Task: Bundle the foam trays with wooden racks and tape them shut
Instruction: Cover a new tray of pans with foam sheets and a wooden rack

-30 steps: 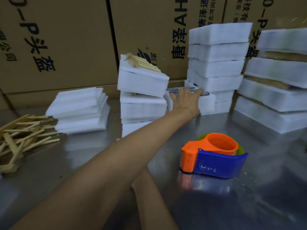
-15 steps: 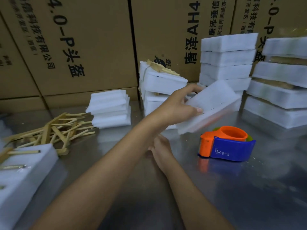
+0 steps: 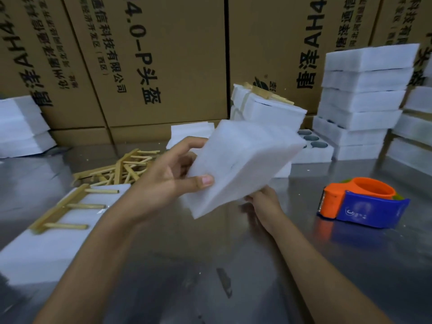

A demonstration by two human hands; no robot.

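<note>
A white foam tray is tilted in the air above the metal table. My left hand grips its left edge, thumb on the near face. My right hand holds its lower right corner from beneath, fingers mostly hidden. At the near left lies another foam tray with a wooden rack on top. Loose wooden racks are piled behind it. An orange and blue tape dispenser sits to the right.
Stacks of foam trays stand at the back right, with a taped bundle beside them and a tray with round holes below. More foam sits at the far left. Cardboard boxes wall off the back.
My left hand took a foam tray from the back stack and brought it toward me. My right hand rose and took its lower corner. The view swung left.
</note>
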